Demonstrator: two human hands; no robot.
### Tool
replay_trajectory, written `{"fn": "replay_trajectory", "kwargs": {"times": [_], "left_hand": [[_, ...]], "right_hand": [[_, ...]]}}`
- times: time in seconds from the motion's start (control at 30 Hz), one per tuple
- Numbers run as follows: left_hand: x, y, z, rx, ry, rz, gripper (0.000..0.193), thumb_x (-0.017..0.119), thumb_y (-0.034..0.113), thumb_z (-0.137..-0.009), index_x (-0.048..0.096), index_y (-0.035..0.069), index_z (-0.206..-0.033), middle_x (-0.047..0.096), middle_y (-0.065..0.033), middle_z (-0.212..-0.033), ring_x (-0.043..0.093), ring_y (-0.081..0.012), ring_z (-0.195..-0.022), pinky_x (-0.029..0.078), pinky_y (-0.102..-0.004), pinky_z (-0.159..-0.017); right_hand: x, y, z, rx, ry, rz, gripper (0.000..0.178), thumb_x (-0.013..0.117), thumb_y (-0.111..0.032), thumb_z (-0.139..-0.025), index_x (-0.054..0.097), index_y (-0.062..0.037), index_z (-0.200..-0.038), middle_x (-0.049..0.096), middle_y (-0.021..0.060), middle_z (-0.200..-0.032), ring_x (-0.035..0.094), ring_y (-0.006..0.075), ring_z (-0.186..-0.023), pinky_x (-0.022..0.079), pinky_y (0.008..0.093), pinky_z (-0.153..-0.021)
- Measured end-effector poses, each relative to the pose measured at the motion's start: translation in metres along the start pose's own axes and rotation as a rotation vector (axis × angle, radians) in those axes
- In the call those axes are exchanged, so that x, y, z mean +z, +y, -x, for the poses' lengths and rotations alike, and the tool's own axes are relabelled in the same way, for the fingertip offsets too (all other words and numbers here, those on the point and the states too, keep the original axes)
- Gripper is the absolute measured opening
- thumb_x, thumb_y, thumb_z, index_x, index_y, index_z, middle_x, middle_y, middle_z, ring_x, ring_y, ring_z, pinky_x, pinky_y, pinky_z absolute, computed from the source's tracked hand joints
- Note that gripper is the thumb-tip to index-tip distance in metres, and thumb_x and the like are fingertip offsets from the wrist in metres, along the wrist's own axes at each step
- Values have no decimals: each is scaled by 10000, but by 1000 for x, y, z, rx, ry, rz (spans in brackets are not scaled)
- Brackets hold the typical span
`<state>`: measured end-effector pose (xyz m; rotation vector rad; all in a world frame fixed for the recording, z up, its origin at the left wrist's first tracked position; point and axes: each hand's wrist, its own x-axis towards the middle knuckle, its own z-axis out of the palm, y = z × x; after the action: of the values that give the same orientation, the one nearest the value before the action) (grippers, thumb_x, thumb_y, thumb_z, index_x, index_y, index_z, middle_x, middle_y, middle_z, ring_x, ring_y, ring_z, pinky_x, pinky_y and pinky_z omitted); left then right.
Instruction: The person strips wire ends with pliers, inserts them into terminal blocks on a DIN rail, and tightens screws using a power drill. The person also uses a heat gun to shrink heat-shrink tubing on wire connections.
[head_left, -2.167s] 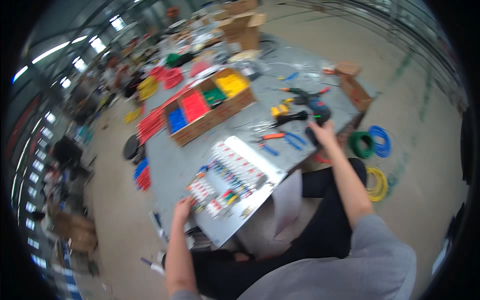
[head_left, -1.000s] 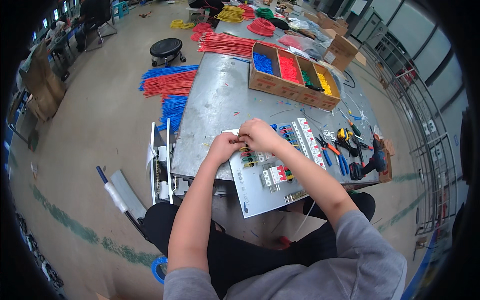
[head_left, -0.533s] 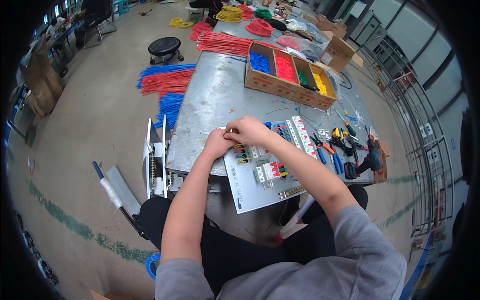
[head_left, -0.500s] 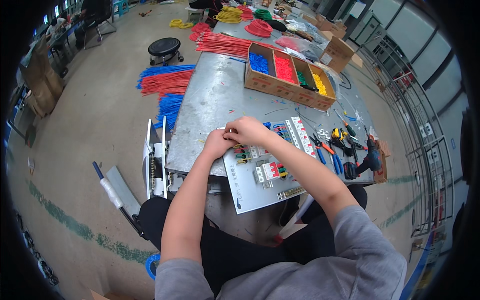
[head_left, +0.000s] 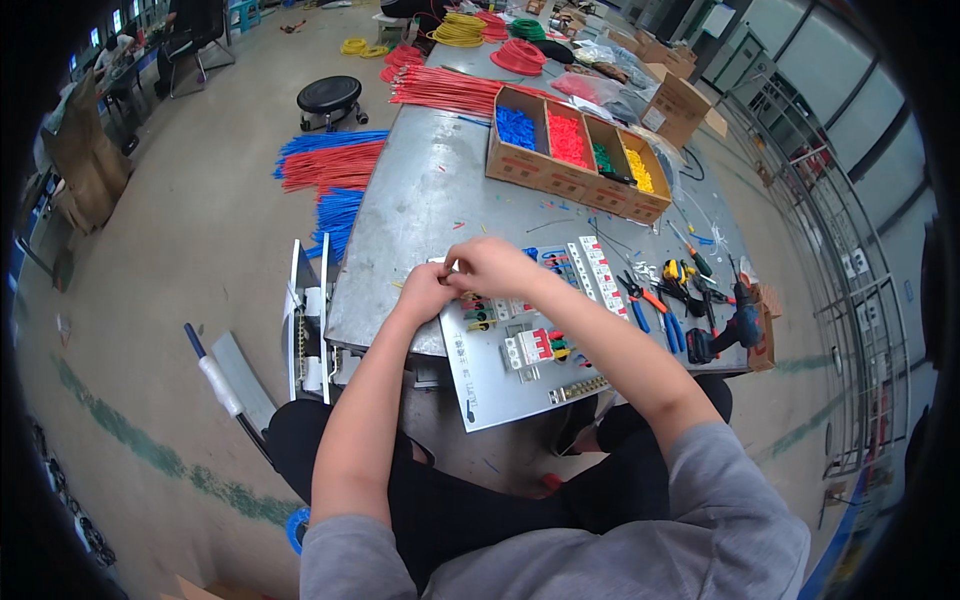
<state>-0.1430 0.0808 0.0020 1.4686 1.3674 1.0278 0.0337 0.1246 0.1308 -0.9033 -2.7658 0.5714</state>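
Observation:
A pale metal mounting plate (head_left: 490,390) lies tilted over the near edge of the table, carrying circuit breakers and short coloured wires. At its far left corner my left hand (head_left: 427,292) and my right hand (head_left: 487,266) come together with bent, closed fingers. Whatever they pinch is too small and too covered to make out. A breaker with red switches (head_left: 535,346) sits at the plate's middle, above a brass terminal bar (head_left: 578,389). Along the right side runs a row of white breakers (head_left: 604,275). My right forearm hides part of the plate.
A cardboard box (head_left: 560,180) with blue, red, green and yellow caps stands farther back on the metal table (head_left: 400,220). Right of the plate lie pliers (head_left: 672,325), a screwdriver (head_left: 697,258) and a cordless drill (head_left: 728,330). Wire bundles (head_left: 338,215) jut past the left edge.
The plate has shifted slightly left and toward me. Both hands moved a little left with it and stay together at its far left corner; my right fingers have changed position slightly.

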Motion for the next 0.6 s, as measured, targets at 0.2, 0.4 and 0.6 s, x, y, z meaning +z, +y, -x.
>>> {"fn": "replay_trajectory", "kwargs": {"times": [0.2, 0.4, 0.6], "left_hand": [[5, -5, -6, 4, 17, -111, 290, 864, 260, -806, 822, 65, -1018, 823, -163, -1018, 783, -349, -964, 598, -451, -875], [8, -4, -8, 13, 25, -129, 299, 869, 279, -799, 820, 69, -1006, 819, -180, -1029, 777, -387, -976, 602, -475, -870], [4, -1, -7, 5, -66, -32, 230, 855, 171, -852, 869, 69, -1058, 836, -126, -971, 778, -253, -932, 589, -378, -891]], "right_hand": [[11, 1, -19, 80, -112, 59, 145, 743, -179, -934, 782, -53, -995, 791, 216, -939, 761, 434, -903, 599, 526, -820], [17, 9, -23, 33, -115, 50, 166, 742, -202, -936, 781, -45, -971, 786, 214, -912, 760, 426, -899, 598, 519, -810], [6, 12, -13, 136, -81, -16, 180, 748, -212, -926, 778, -37, -955, 779, 204, -889, 752, 410, -857, 591, 509, -782]]}}
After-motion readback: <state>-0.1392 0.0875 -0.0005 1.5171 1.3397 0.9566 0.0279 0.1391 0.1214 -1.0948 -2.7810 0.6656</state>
